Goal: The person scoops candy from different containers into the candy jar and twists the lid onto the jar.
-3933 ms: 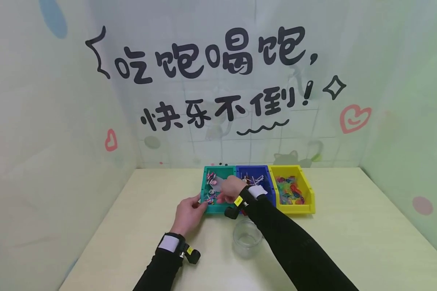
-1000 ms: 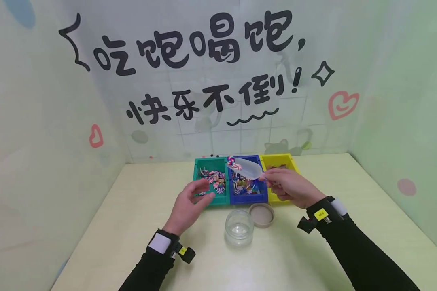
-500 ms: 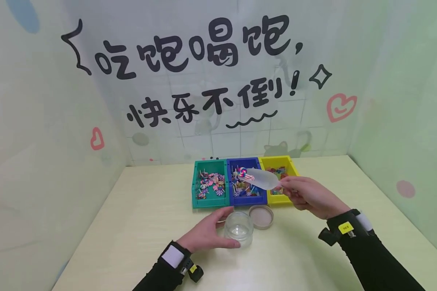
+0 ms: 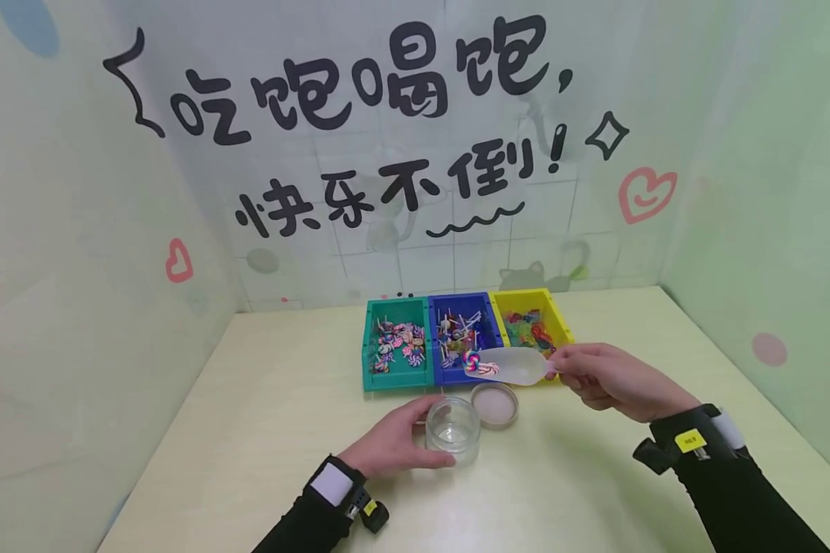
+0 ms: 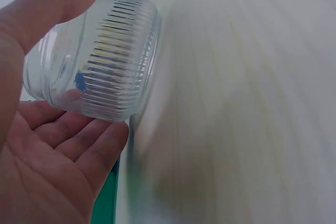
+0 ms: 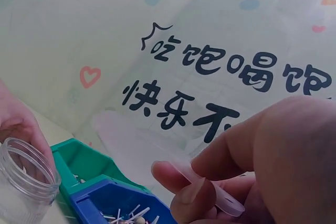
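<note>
A translucent white scoop [image 4: 519,365] is pinched by its handle between the thumb and fingers of my right hand [image 4: 619,378]. Near its tip lie a swirled lollipop [image 4: 471,360] and a pink-and-white striped candy [image 4: 488,369]. The scoop hangs over the front of the blue bin [image 4: 449,376]. Below and to its left, a clear jar [image 4: 453,430] stands on the table, with nothing showing inside. My left hand [image 4: 390,442] holds the jar from the left, thumb on the near side and fingers on the far side. The left wrist view shows the jar's ribbed lower wall [image 5: 118,59].
A green bin [image 4: 396,378] with swirled candies and a yellow bin [image 4: 560,322] with colourful clear pieces flank the blue bin of lollipops. A round lid [image 4: 495,405] lies right behind the jar. The printed backdrop [image 4: 415,269] rises behind the bins.
My right hand has lifted the scoop out of the green bin with candies on it and brought it right and nearer. My left hand has left the green bin and taken hold of the jar.
</note>
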{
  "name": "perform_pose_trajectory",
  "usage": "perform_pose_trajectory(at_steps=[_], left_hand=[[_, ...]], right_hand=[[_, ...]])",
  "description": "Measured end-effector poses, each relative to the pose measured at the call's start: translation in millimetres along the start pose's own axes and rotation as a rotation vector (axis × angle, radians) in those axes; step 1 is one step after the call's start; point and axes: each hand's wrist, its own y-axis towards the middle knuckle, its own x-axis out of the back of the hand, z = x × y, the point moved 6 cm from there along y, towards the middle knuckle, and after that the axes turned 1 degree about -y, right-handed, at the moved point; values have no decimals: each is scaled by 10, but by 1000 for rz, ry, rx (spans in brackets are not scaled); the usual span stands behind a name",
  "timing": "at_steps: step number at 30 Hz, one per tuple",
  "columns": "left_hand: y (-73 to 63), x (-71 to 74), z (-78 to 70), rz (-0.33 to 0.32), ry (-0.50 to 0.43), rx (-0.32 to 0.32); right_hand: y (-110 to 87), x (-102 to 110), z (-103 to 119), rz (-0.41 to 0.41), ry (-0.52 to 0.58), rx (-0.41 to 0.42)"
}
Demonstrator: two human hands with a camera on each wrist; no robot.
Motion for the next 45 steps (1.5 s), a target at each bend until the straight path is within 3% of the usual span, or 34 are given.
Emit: perform_pose_trajectory(at_steps=[11, 26, 37, 45], left_hand=[[7, -9, -15, 9, -4, 7], [2, -5, -24, 9, -14, 21], [-6, -18, -8, 21, -40, 23], [-6, -11, -11, 20, -25, 2]], right_hand=[[-39, -154, 121, 73, -161, -15], [2, -314, 323, -26, -398, -39], [14, -438, 483, -24, -508, 9], [-9, -342, 465, -58, -477, 13]])
